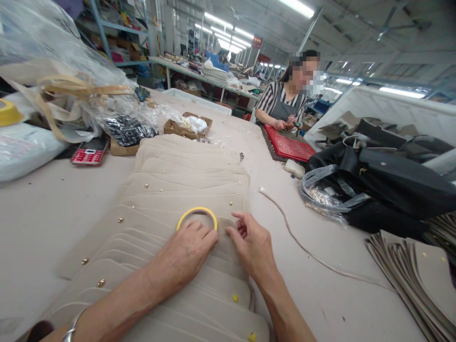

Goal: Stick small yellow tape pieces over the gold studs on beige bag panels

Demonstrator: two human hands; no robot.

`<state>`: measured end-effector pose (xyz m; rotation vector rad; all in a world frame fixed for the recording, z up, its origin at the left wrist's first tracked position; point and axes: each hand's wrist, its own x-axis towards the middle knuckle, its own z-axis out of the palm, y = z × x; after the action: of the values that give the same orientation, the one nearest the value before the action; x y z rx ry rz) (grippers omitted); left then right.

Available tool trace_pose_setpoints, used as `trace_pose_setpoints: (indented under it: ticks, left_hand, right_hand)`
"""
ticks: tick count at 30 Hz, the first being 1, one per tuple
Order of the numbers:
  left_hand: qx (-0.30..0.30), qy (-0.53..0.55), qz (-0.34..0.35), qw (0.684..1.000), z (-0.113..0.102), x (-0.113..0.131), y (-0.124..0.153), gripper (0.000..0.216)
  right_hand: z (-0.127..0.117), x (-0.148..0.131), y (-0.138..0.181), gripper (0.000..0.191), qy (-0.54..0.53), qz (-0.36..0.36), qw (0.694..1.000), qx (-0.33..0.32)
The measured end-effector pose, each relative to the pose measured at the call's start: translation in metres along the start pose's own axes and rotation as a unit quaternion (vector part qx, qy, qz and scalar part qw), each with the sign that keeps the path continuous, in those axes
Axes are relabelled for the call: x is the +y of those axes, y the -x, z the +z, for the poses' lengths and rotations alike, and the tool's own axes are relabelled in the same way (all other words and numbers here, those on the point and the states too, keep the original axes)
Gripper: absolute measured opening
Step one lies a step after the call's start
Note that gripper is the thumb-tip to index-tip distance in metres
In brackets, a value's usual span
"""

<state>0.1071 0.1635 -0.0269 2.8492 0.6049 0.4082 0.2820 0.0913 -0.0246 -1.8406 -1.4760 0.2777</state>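
Note:
My left hand (194, 249) is closed around the near side of a roll of yellow tape (197, 210), just above a long overlapping row of beige flat pieces (167, 232). To its right, my right hand (252, 241) hovers over the row's right edge, thumb and forefinger apart, with no object visible between them. Its other fingers are curled. Small gold metal studs (101, 283) sit along the left of the pieces. Bits of yellow tape (235, 298) stick to the right ends of two near pieces.
A cord (285, 223) lies right of the row. Further right are a black bag (402, 180) and stacked beige pieces (402, 275). A small cardboard box (174, 129) and a red-and-black phone (90, 152) lie beyond. Across the table, a person (285, 99) works by a red board (288, 142).

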Motion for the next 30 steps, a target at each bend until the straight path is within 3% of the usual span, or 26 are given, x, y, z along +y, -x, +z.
trace_pose_setpoints:
  ticks: [5, 9, 12, 15, 24, 30]
  left_hand:
    - [0.101, 0.118, 0.013, 0.988, -0.006, -0.008, 0.002, 0.027]
    - [0.128, 0.14, 0.028, 0.981, -0.009, -0.009, 0.002, 0.044]
    - [0.12, 0.128, 0.017, 0.984, -0.006, -0.01, 0.004, 0.047]
    - [0.1, 0.117, 0.011, 0.988, -0.003, -0.011, 0.007, 0.044]
    - [0.13, 0.082, 0.051, 0.987, 0.002, -0.009, 0.004, 0.033]
    - [0.203, 0.051, 0.069, 0.975, 0.006, -0.009, 0.001, 0.022]
  right_hand:
    - [-0.005, 0.015, -0.008, 0.025, -0.018, 0.002, 0.997, 0.078]
    - [-0.013, 0.004, 0.0, 0.018, -0.134, 0.016, 0.991, -0.005]
    - [-0.013, -0.011, 0.005, 0.018, -0.15, -0.061, 0.984, -0.067]
    - [-0.008, -0.019, 0.006, 0.023, -0.129, -0.121, 0.982, -0.066]
    - [0.004, -0.014, 0.01, 0.016, -0.049, -0.189, 0.98, -0.027]
    - [0.014, -0.012, 0.01, 0.017, 0.01, -0.238, 0.968, 0.075]
